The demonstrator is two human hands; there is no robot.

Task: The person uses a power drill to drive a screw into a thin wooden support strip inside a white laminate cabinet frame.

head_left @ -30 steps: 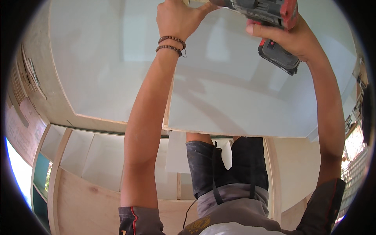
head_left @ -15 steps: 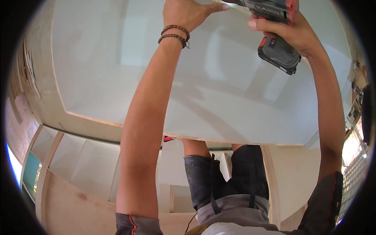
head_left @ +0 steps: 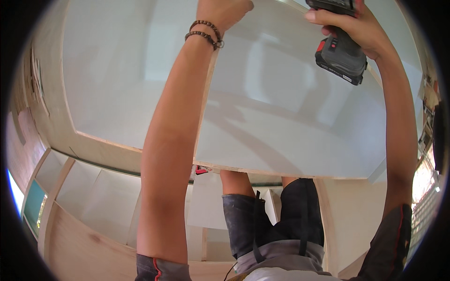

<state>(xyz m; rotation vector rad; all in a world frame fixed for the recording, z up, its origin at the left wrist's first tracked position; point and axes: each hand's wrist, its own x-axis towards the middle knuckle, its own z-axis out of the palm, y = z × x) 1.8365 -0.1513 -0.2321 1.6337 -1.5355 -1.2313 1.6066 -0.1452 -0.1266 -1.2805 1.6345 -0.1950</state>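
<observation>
Both arms were raised overhead against a large white panel (head_left: 281, 107) that filled most of the view. The right hand (head_left: 356, 28) was clenched around the grip of a black cordless drill (head_left: 340, 51), fingers (head_left: 323, 16) wrapped over the handle near the top edge; the red-trimmed battery block hung below the hand, just in front of the panel face. The drill's front end ran out of frame, so contact with the panel could not be told. The left hand (head_left: 222, 9) was up at the top edge of the view, on or very near the panel; its fingers were cut off by the frame, so whether they were released or gripping could not be told. Two beaded bracelets (head_left: 204, 33) sat on the left wrist. The panel's lower edge showed a bare wood core. Below it stood an open plywood cabinet (head_left: 93, 196) with white-lined compartments; nothing could be made out inside them. A small red object (head_left: 200, 170) showed just under the panel edge, kind unclear. Another person's legs (head_left: 272, 215), in dark shorts, stood beneath the panel near the cabinet.
</observation>
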